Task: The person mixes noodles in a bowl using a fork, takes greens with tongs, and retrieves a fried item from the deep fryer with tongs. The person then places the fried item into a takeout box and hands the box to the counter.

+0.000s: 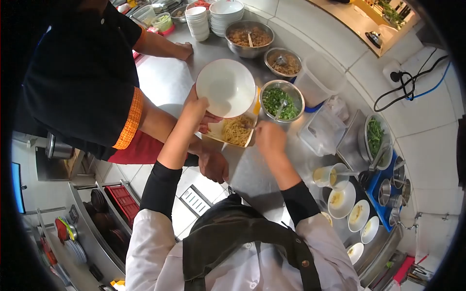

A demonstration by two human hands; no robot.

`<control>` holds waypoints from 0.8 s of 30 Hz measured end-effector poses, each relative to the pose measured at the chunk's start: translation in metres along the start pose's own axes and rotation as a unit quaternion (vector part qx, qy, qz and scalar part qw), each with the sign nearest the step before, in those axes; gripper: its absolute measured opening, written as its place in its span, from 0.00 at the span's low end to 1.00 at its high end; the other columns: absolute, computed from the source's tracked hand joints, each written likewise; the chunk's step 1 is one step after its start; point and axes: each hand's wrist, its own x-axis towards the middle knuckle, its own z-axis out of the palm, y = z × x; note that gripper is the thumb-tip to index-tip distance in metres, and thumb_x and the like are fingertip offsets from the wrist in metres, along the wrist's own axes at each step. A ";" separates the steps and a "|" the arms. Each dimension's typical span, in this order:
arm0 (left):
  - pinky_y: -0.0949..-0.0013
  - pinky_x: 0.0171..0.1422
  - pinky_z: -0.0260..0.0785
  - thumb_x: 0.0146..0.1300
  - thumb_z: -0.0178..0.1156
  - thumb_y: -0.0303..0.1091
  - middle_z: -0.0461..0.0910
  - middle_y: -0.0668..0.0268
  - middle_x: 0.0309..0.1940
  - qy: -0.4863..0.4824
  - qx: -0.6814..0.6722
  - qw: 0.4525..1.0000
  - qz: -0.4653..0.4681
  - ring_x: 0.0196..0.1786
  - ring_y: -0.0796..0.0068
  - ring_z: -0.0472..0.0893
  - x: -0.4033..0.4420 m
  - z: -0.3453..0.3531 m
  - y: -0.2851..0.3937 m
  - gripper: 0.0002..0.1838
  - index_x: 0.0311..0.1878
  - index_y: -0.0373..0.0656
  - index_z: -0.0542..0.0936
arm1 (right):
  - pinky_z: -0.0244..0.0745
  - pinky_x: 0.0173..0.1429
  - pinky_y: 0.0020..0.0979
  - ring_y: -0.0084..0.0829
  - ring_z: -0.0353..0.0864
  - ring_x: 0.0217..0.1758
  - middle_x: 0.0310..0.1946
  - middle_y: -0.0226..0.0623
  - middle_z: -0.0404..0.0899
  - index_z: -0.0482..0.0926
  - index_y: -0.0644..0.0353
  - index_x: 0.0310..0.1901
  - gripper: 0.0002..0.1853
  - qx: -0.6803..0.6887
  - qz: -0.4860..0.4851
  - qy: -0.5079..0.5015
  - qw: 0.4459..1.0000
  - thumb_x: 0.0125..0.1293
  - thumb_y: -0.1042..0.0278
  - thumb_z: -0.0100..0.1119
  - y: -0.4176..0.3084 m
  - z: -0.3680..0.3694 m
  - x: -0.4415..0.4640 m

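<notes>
My left hand (195, 107) grips the rim of an empty white bowl (226, 88), tilted over a paper box. Noodles (237, 131) lie in the open box (214, 132). On the box's right side, my right hand (270, 137) is closed around something thin, perhaps a utensil, that reaches into the noodles; its shape is unclear. Partly hidden behind my left hand, reddish fingers or a glove touch the box's left side. A metal bowl of chopped green herbs (281, 100) with a spoon stands just behind my right hand.
A co-worker (77, 82) stands at the left, one hand (214, 166) hanging near the counter edge. Metal food bowls (249, 39) and stacked white bowls (226, 17) stand at the back. Plastic tubs (320, 77), a greens bowl (376, 138) and small white bowls (341, 200) are on the right.
</notes>
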 end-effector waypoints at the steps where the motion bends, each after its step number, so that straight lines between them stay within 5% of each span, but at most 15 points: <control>1: 0.59 0.29 0.81 0.52 0.41 0.23 0.73 0.46 0.46 -0.014 -0.009 1.000 0.005 0.29 0.51 0.83 -0.002 0.000 0.003 0.39 0.71 0.50 0.47 | 0.76 0.41 0.43 0.45 0.81 0.36 0.29 0.43 0.81 0.83 0.53 0.28 0.04 -0.003 0.034 0.001 0.999 0.54 0.68 0.58 0.002 -0.007 -0.002; 5: 0.59 0.30 0.81 0.51 0.41 0.24 0.74 0.46 0.44 -0.022 -0.013 1.000 0.017 0.28 0.52 0.82 0.000 0.007 0.000 0.39 0.71 0.48 0.48 | 0.76 0.40 0.44 0.44 0.81 0.37 0.29 0.39 0.82 0.83 0.52 0.29 0.05 0.024 0.044 -0.096 0.994 0.54 0.69 0.57 -0.006 0.038 -0.007; 11: 0.58 0.31 0.81 0.52 0.41 0.24 0.75 0.47 0.43 -0.062 -0.020 0.998 0.010 0.29 0.54 0.83 0.003 0.004 -0.001 0.38 0.71 0.48 0.48 | 0.75 0.37 0.45 0.46 0.81 0.32 0.27 0.44 0.81 0.82 0.55 0.27 0.05 -0.047 0.021 0.051 0.997 0.55 0.67 0.58 -0.006 0.007 -0.012; 14: 0.57 0.33 0.81 0.53 0.42 0.23 0.74 0.47 0.44 -0.075 -0.031 0.997 -0.003 0.29 0.54 0.83 -0.002 0.010 -0.001 0.38 0.71 0.49 0.48 | 0.75 0.37 0.45 0.47 0.81 0.30 0.26 0.45 0.80 0.81 0.58 0.27 0.06 -0.066 -0.011 0.028 0.997 0.56 0.66 0.58 0.001 0.021 0.004; 20: 0.56 0.34 0.81 0.55 0.41 0.21 0.72 0.47 0.49 -0.155 -0.066 0.983 -0.077 0.35 0.54 0.82 -0.007 -0.002 -0.011 0.37 0.71 0.49 0.48 | 0.75 0.36 0.42 0.49 0.81 0.34 0.28 0.49 0.81 0.81 0.61 0.29 0.06 0.067 0.058 0.154 0.984 0.55 0.68 0.60 0.013 -0.053 -0.039; 22: 0.56 0.35 0.82 0.57 0.39 0.20 0.71 0.47 0.50 -0.160 -0.063 0.983 -0.070 0.38 0.53 0.82 -0.020 0.005 -0.016 0.36 0.71 0.49 0.48 | 0.73 0.33 0.35 0.39 0.81 0.28 0.25 0.45 0.81 0.82 0.62 0.30 0.07 0.147 0.031 0.199 0.968 0.54 0.66 0.63 0.058 -0.063 -0.063; 24: 0.56 0.36 0.82 0.57 0.38 0.19 0.70 0.47 0.53 -0.170 -0.055 0.980 -0.090 0.40 0.51 0.81 -0.038 0.020 -0.024 0.35 0.71 0.49 0.49 | 0.70 0.32 0.29 0.29 0.77 0.25 0.22 0.38 0.80 0.82 0.62 0.32 0.07 0.253 0.125 0.170 0.944 0.56 0.67 0.64 0.082 -0.091 -0.104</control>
